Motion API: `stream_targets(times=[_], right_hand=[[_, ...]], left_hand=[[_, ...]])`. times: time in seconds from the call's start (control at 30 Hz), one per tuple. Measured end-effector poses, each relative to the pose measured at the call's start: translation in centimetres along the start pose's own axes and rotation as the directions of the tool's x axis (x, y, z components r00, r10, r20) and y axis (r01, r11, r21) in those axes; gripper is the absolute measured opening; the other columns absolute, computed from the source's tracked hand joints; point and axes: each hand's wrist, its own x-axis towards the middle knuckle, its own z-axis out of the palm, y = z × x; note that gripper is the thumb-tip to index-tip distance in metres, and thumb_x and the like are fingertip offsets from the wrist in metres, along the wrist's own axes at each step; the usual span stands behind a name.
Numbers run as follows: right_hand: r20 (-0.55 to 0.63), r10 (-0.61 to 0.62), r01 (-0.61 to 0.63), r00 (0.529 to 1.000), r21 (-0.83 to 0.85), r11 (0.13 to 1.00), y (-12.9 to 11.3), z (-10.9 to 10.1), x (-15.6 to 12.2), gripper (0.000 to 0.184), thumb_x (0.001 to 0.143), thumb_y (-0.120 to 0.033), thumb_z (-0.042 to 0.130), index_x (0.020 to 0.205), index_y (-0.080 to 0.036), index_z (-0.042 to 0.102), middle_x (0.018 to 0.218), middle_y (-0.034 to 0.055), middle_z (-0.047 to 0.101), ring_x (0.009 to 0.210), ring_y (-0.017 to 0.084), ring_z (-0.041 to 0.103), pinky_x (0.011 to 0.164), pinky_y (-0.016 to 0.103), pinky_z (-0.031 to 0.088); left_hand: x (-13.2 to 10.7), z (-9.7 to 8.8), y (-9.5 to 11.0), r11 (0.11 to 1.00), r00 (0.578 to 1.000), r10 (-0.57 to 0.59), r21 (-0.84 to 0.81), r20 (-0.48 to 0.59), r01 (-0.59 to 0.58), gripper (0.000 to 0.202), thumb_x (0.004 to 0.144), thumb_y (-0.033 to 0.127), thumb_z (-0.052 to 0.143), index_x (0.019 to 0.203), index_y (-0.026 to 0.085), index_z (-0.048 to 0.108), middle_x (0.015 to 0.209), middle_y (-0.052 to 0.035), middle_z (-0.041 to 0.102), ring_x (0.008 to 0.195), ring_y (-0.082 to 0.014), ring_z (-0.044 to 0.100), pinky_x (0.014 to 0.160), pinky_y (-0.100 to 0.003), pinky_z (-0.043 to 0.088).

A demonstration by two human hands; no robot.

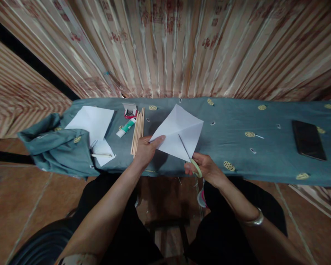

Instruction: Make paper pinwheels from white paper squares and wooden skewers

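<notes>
A white square of paper (176, 127) with fold creases is held up over the cloth-covered table. My left hand (147, 149) is closed on its left corner, thumb on top. In my right hand (202, 167) are scissors (195, 167) with light green handles, my fingers around the grips. One scissor blade lies over the paper, pointing from the lower right corner toward the middle; the other blade is mostly hidden beneath the sheet. Left of the paper, close to my left hand, lies a bundle of thin wooden sticks (138, 129).
A green and white tube (126, 127) and a small red box of metal bits (130, 111) lie left of the sticks. Farther left are white sheets (95, 119) and a pale stick-like item (101, 155). A dark flat device (309, 140) rests at right on the teal cloth (237, 117).
</notes>
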Motion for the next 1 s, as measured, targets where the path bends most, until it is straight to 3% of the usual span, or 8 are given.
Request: stream_targets(times=[0.3,0.5,0.7,0.77,0.83,0.87,0.93,1.0], right_hand=[[-0.023,0.002,-0.002,1.0,-0.004,1.0,-0.7,0.2,-0.1,0.046,0.05,-0.051,0.086,0.069,-0.018,0.059,0.051,-0.0027,0.061,0.044,0.009,0.051,0.043,0.022,0.04],[0.021,0.002,-0.001,1.0,-0.039,0.999,-0.4,0.0,0.0,0.047,0.056,-0.056,0.082,0.074,-0.018,0.062,0.059,0.0007,0.066,0.049,0.01,0.056,0.046,0.022,0.042],[0.169,0.047,-0.028,0.984,-0.111,0.993,-1.4,-2.6,-1.4,0.05,0.06,-0.056,0.082,0.085,-0.016,0.066,0.062,0.0002,0.064,0.053,0.011,0.055,0.05,0.025,0.044],[0.161,0.042,-0.022,0.986,-0.122,0.992,-1.7,-4.0,-1.9,0.052,0.061,-0.058,0.081,0.087,-0.015,0.067,0.062,0.0017,0.065,0.052,0.012,0.054,0.049,0.026,0.044],[0.061,-0.038,0.044,0.997,-0.111,0.993,-1.7,-5.3,-2.1,0.055,0.062,-0.06,0.08,0.091,-0.016,0.068,0.064,0.0028,0.066,0.051,0.013,0.054,0.048,0.027,0.042],[-0.043,-0.108,0.103,0.993,-0.102,0.989,-1.6,-5.7,-2.1,0.056,0.061,-0.061,0.08,0.093,-0.017,0.068,0.066,0.0032,0.067,0.052,0.013,0.055,0.048,0.027,0.043],[-0.287,-0.263,0.238,0.921,-0.117,0.964,-1.4,-6.3,-1.6,0.056,0.061,-0.059,0.081,0.098,-0.02,0.067,0.077,0.004,0.07,0.061,0.016,0.06,0.054,0.028,0.046],[-0.435,-0.38,0.334,0.816,-0.181,0.925,-1.3,-6.5,-0.8,0.056,0.06,-0.056,0.083,0.101,-0.024,0.064,0.089,0.0044,0.072,0.073,0.018,0.065,0.063,0.03,0.051]], left_hand=[[-0.1,0.0,-0.1,1.0,1.0,-0.016,-0.016,-0.001,0.016,0.033,0.059,0.043,0.084,0.073,0.015,0.077,0.07,-0.0038,0.073,0.061,-0.0158,0.062,0.06,-0.028,0.049],[0.1,0.2,0.1,0.999,1.0,-0.025,-0.039,-0.018,0.024,0.034,0.057,0.044,0.085,0.071,0.014,0.076,0.07,-0.0051,0.073,0.063,-0.0176,0.063,0.06,-0.029,0.051],[1.8,-1.5,0.4,0.988,0.985,0.056,-0.13,-0.165,-0.078,0.031,0.056,0.038,0.085,0.072,0.013,0.075,0.072,-0.0061,0.073,0.064,-0.0178,0.065,0.063,-0.03,0.054],[2.2,-2.0,0.5,0.987,0.977,0.06,-0.135,-0.204,-0.089,0.029,0.055,0.038,0.085,0.069,0.015,0.074,0.071,-0.0054,0.073,0.062,-0.0168,0.064,0.061,-0.029,0.054],[2.1,-2.3,0.5,0.99,0.977,0.051,-0.12,-0.207,-0.077,0.029,0.053,0.038,0.085,0.068,0.015,0.074,0.069,-0.005,0.072,0.06,-0.0167,0.063,0.059,-0.029,0.053],[2.0,-2.4,0.5,0.993,0.981,0.042,-0.102,-0.191,-0.063,0.031,0.052,0.039,0.085,0.068,0.015,0.074,0.068,-0.0049,0.072,0.06,-0.0168,0.062,0.058,-0.029,0.053],[1.6,-2.3,0.2,0.999,0.993,0.018,-0.039,-0.113,-0.022,0.033,0.051,0.04,0.086,0.068,0.014,0.075,0.065,-0.0047,0.071,0.058,-0.0168,0.061,0.057,-0.028,0.051],[1.2,-2.1,-0.1,0.999,1.0,-0.02,0.045,-0.003,0.02,0.034,0.05,0.041,0.087,0.065,0.013,0.074,0.062,-0.0042,0.07,0.055,-0.0163,0.06,0.055,-0.028,0.048]])
